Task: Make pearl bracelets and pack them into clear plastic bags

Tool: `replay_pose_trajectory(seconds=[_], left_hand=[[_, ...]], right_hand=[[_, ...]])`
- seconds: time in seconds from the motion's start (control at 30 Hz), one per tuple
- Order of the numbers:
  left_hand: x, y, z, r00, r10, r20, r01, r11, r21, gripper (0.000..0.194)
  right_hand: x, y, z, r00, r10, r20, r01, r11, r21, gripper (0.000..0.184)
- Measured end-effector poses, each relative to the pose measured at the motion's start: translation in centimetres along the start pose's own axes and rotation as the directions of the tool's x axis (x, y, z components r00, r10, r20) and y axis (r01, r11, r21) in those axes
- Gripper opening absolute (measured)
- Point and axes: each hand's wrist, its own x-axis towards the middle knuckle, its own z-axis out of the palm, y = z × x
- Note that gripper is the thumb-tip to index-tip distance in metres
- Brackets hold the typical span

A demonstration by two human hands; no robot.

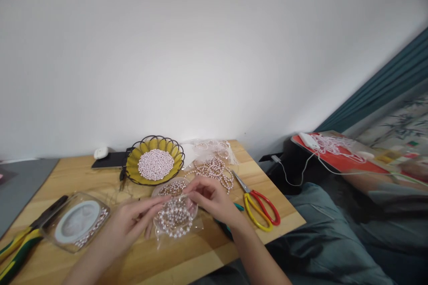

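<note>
Over the front of the wooden table, a small clear plastic bag (197, 226) with a string of pearl beads (179, 231) is pinched along its upper edge by both my hands. My left hand (135, 218) has its fingers closed at the bag's left corner. On the right corner, my right hand (212, 198) pinches between thumb and fingers. Just behind the bag sits a shallow dish of loose beads (172, 187), partly covered by my fingers. Whether the bag's mouth is sealed cannot be made out.
A yellow-lined wire basket (133, 167) holds pale beads. Bead strands (214, 169) lie right of it, near red-and-yellow scissors (257, 209). Left are a clear box with a white spool (78, 221) and green-yellow pliers (20, 249). Another person's arm (361, 182) is at the right table.
</note>
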Motion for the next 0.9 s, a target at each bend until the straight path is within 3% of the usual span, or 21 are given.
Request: replay_pose_trajectory(seconds=[0.2,0.4,0.57,0.67,0.77,0.9], left_hand=[[-0.7,0.4,-0.3,0.993,0.115,-0.034,-0.116,0.991,-0.059,0.030],[-0.8,1.0,-0.7,0.982,0.175,-0.067,-0.173,0.984,0.043,0.026],[-1.3,1.1,-0.9,0.982,0.185,-0.038,-0.187,0.980,-0.063,0.026],[-1.8,0.8,-0.8,0.990,0.129,-0.057,-0.137,0.970,-0.198,0.025],[-1.4,1.0,-0.1,0.999,-0.025,-0.041,0.010,0.948,-0.317,0.028],[0.2,1.9,1.4,0.974,-0.164,0.156,0.202,0.940,-0.276,0.024]], right_hand=[[-0.1,0.6,0.0,0.999,-0.040,0.023,0.038,0.996,0.077,0.019],[-0.3,0.8,0.0,0.999,0.010,0.045,-0.015,0.994,0.112,0.028],[-0.4,0.6,-0.1,0.991,-0.040,0.124,0.016,0.982,0.190,0.023],[-0.6,0.2,-0.1,0.989,-0.076,0.124,0.056,0.985,0.161,0.020],[-0.8,-0.4,0.0,0.988,-0.106,0.109,0.103,0.994,0.036,0.018],[-1.1,-0.3,0.3,0.982,-0.154,0.111,0.168,0.977,-0.131,0.012]])
